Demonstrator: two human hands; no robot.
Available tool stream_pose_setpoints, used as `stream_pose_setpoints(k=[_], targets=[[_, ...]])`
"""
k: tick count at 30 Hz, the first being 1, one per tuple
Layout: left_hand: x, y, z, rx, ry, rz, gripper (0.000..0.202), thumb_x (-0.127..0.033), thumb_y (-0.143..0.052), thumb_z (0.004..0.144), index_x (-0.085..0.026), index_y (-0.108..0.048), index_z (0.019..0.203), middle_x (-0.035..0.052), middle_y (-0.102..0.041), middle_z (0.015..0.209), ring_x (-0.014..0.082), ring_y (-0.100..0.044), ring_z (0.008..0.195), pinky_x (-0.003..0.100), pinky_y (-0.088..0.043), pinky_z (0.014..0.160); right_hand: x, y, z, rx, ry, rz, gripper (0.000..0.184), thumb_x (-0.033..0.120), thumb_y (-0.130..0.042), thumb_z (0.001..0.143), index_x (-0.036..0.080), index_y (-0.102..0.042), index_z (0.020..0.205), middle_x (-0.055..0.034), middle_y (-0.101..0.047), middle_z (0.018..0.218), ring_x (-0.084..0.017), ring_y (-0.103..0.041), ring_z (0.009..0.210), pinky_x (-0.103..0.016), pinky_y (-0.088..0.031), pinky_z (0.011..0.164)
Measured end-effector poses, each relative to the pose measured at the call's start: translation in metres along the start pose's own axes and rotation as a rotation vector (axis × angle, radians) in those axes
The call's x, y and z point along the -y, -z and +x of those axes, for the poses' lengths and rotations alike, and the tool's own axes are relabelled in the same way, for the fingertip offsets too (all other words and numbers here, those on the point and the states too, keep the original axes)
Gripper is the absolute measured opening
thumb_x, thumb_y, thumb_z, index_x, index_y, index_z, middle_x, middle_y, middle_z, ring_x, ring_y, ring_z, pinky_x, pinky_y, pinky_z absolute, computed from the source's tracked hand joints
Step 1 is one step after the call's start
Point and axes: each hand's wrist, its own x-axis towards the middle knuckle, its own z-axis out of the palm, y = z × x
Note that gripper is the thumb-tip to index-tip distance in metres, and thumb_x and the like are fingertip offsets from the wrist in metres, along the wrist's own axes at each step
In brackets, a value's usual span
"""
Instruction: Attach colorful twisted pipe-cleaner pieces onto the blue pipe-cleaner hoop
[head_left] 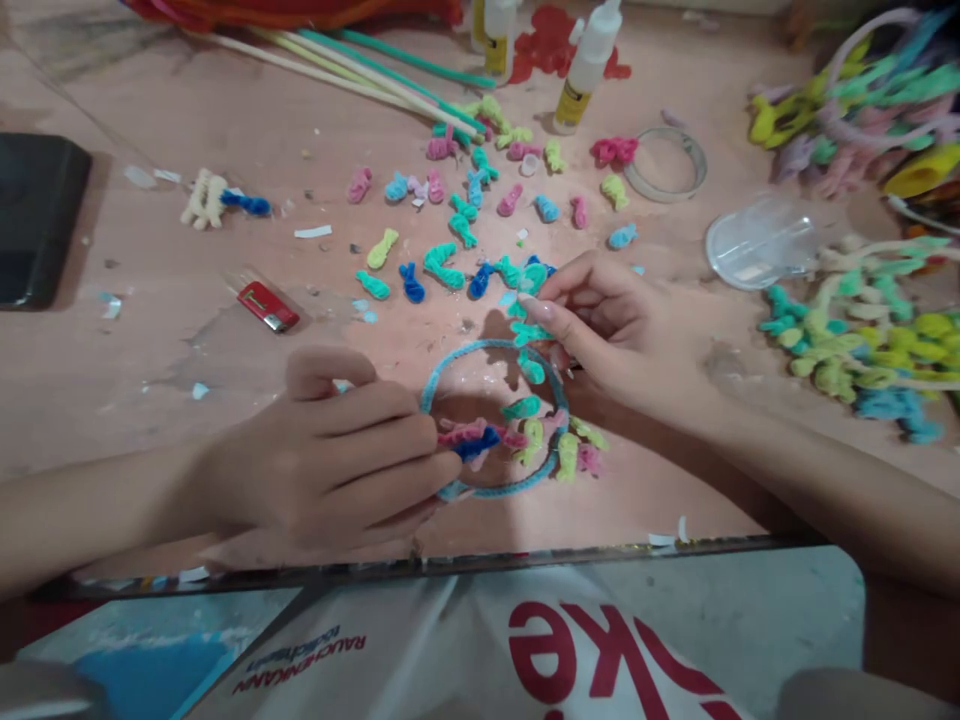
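Observation:
A light blue ring (491, 345) lies near the table's front edge, with small twisted pipe-cleaner pieces in green, yellow, pink and dark blue along its right side and across its middle. My left hand (352, 445) is closed at the ring's left side, its fingertips on the ring beside a dark blue piece (478, 444) and pink ones. Those fingers hide part of the rim. Above the ring's upper right, my right hand (600, 320) pinches a green pipe-cleaner piece (533, 278) between thumb and forefinger. More green pieces (531, 334) sit just below that pinch.
Several loose pipe-cleaner pieces (444, 266) are scattered beyond the ring. Behind them stand glue bottles (585, 75) and long pipe cleaners (360, 75). A red lighter (268, 305) and black device (37, 220) lie left. A tape roll (666, 165) and clear cup (761, 243) are right.

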Motion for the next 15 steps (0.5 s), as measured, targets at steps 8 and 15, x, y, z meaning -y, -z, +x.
stream_pose_setpoints(k=[8,15], targets=[[0.003,0.004,0.004,-0.068,-0.037,0.020,0.015,-0.019,-0.052,0.107,-0.016,-0.067,0.107,0.0017,-0.067,0.087,0.0172,-0.060,0.088,0.032,-0.045,0.078,0.026,0.026,0.006,-0.194,0.201,0.019,0.019,0.034,-0.084,0.096,0.025,-0.069,0.089,0.0050,-0.066,0.079,-0.010,-0.068,0.066,-0.023,-0.062,0.062],[-0.002,0.000,-0.002,-0.085,-0.058,0.039,0.018,-0.017,-0.049,0.108,-0.015,-0.066,0.113,0.0019,-0.075,0.091,0.0177,-0.063,0.085,0.035,-0.047,0.079,0.056,0.048,0.010,-0.320,0.308,0.076,0.018,0.029,-0.089,0.091,0.024,-0.072,0.092,0.0062,-0.066,0.075,-0.010,-0.068,0.048,-0.023,-0.062,0.048]])
